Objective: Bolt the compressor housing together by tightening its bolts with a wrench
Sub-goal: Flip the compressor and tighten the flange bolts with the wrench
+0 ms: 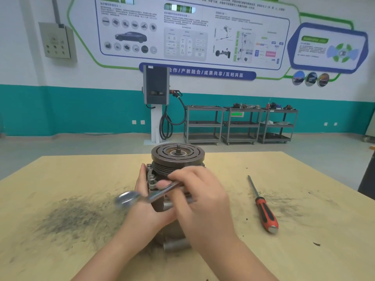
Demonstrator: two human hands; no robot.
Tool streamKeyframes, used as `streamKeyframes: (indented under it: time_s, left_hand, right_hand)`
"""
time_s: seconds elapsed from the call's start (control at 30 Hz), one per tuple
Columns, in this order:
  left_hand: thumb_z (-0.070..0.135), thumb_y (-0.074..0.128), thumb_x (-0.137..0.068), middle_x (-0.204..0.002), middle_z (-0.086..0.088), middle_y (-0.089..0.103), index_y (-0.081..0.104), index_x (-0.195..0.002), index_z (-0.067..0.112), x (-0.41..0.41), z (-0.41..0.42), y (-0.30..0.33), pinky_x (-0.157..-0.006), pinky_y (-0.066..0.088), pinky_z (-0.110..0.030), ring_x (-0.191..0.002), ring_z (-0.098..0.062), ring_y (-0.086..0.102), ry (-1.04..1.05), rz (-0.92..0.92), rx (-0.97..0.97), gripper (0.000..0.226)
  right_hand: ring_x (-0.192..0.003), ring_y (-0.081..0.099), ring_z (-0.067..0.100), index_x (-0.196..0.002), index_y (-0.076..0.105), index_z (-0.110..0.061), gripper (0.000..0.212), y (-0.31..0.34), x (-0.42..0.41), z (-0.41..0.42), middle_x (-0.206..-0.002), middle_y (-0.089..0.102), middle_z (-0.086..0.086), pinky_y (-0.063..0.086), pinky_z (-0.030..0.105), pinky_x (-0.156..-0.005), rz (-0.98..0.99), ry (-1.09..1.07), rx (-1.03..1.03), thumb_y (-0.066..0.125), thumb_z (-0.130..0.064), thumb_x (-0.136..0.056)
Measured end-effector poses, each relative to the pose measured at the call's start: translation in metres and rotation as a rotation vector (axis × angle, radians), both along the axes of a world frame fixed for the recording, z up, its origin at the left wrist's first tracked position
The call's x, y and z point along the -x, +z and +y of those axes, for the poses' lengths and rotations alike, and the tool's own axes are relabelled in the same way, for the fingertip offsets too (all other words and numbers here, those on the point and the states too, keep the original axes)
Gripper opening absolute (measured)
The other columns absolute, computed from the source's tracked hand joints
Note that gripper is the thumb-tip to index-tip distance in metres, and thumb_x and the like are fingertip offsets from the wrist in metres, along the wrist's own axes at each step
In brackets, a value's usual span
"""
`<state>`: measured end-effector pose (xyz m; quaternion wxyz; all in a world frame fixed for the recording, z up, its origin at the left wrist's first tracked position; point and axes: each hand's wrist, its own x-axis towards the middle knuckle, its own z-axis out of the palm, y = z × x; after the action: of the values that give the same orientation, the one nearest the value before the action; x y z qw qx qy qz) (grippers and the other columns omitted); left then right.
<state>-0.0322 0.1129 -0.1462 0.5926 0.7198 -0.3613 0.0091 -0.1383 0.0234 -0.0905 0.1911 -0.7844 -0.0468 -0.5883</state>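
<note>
A pale wooden table (294, 179) fills the lower half of the frame, smeared with dark grime (67, 218) at lower left. At its centre stands the compressor (162, 205), its grooved pulley (178, 157) facing up toward the frame's middle. The right hand (199, 191) curls over the shaft of a silver wrench (154, 194), whose blurred ring end sticks out to the left of the housing. The left hand (149, 207) wraps round the compressor's left side, fingers curled against the body, steadying it. Bolts (151, 177) show on the flange just above the wrench. An orange-handled screwdriver (262, 206) lies apart at right.
</note>
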Motion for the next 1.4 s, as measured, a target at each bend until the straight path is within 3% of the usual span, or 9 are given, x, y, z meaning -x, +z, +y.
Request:
streamKeyframes:
  time_s: [0.07, 0.17, 0.33, 0.53, 0.7, 0.93, 1.07, 1.27, 1.4]
  left_hand:
    - [0.061, 0.086, -0.057, -0.160, 0.020, 0.022, -0.007, -0.112, 0.089, 0.000, 0.000, 0.001, -0.115, 0.029, -0.030, -0.146, -0.003, 0.027, -0.012, 0.048, -0.010, 0.112]
    - [0.086, 0.077, -0.035, -0.161, 0.025, 0.014, -0.013, -0.122, 0.081, 0.002, 0.002, 0.003, -0.111, 0.024, -0.026, -0.143, 0.001, 0.023, -0.012, 0.074, -0.004, 0.125]
    - [0.086, 0.076, -0.039, -0.163, 0.021, 0.012, -0.013, -0.150, 0.055, 0.003, 0.004, 0.003, -0.114, 0.020, -0.027, -0.145, 0.000, 0.019, -0.064, 0.108, 0.009, 0.145]
    - [0.089, 0.071, -0.042, -0.149, 0.038, 0.019, -0.015, -0.145, 0.058, 0.002, 0.005, 0.001, -0.109, 0.027, -0.016, -0.132, 0.019, 0.028, -0.110, 0.094, -0.021, 0.138]
    - [0.077, 0.071, -0.053, -0.124, 0.063, 0.019, -0.009, -0.146, 0.058, -0.005, 0.003, -0.005, -0.084, 0.026, 0.009, -0.111, 0.042, 0.023, -0.099, 0.065, -0.012, 0.124]
    - [0.071, 0.071, -0.058, -0.160, 0.020, 0.025, -0.002, -0.157, 0.042, -0.008, 0.005, -0.001, -0.121, 0.026, -0.036, -0.146, -0.002, 0.027, -0.132, 0.087, -0.024, 0.127]
    - [0.069, 0.073, -0.058, -0.160, 0.012, 0.031, 0.001, -0.157, 0.043, -0.007, 0.006, 0.001, -0.119, 0.031, -0.049, -0.146, -0.011, 0.033, -0.148, 0.110, -0.015, 0.125]
    - [0.089, 0.071, -0.049, -0.162, 0.015, 0.026, -0.002, -0.155, 0.047, -0.008, 0.006, -0.001, -0.121, 0.028, -0.050, -0.148, -0.009, 0.028, -0.154, 0.089, -0.019, 0.135]
    - [0.087, 0.073, -0.052, -0.161, 0.015, 0.028, -0.002, -0.155, 0.048, -0.010, 0.004, -0.003, -0.120, 0.030, -0.050, -0.147, -0.008, 0.030, -0.152, 0.083, -0.005, 0.133]
  right_hand:
    - [-0.080, 0.058, 0.013, -0.087, 0.068, -0.008, 0.020, 0.009, 0.010, -0.009, -0.082, 0.064, -0.001, 0.046, 0.019, -0.078, -0.048, 0.040, -0.039, 0.054, -0.021, -0.093]
    - [-0.064, 0.061, 0.012, -0.098, 0.054, -0.023, 0.013, 0.024, 0.026, -0.025, -0.076, 0.066, 0.000, 0.048, 0.025, -0.061, -0.084, 0.265, -0.502, 0.043, -0.018, -0.097]
    - [-0.043, 0.053, 0.017, -0.110, 0.040, -0.017, 0.031, 0.032, 0.030, -0.060, -0.062, 0.066, 0.011, 0.041, 0.023, -0.042, -0.137, 0.687, -1.233, 0.035, 0.010, -0.096]
    - [-0.048, 0.052, 0.019, -0.102, 0.042, -0.011, 0.017, 0.018, 0.017, -0.076, -0.066, 0.062, 0.012, 0.046, 0.024, -0.045, -0.001, 0.943, -1.433, 0.036, 0.004, -0.097]
    - [-0.051, 0.053, 0.017, -0.089, 0.043, -0.012, 0.011, 0.021, 0.014, -0.095, -0.070, 0.059, 0.009, 0.046, 0.023, -0.045, 0.227, 1.054, -1.455, 0.048, -0.003, -0.084]
    - [-0.051, 0.055, 0.018, -0.097, 0.043, -0.011, 0.011, 0.028, 0.009, -0.098, -0.075, 0.066, 0.012, 0.048, 0.024, -0.047, 0.284, 0.999, -1.413, 0.042, 0.001, -0.095]
    - [-0.051, 0.058, 0.016, -0.111, 0.042, -0.012, 0.019, 0.018, 0.014, -0.084, -0.072, 0.067, 0.007, 0.051, 0.022, -0.051, 0.091, 0.900, -1.337, 0.043, 0.002, -0.098]
    - [-0.068, 0.070, 0.027, -0.097, 0.041, -0.009, 0.008, -0.003, 0.032, -0.059, -0.083, 0.071, 0.014, 0.058, 0.029, -0.065, -0.120, 0.791, -1.031, 0.038, -0.017, -0.097]
    - [-0.082, 0.071, 0.023, -0.098, 0.058, -0.019, 0.015, -0.017, 0.035, -0.046, -0.096, 0.070, 0.008, 0.057, 0.032, -0.076, -0.132, 0.461, -0.338, 0.044, -0.021, -0.103]
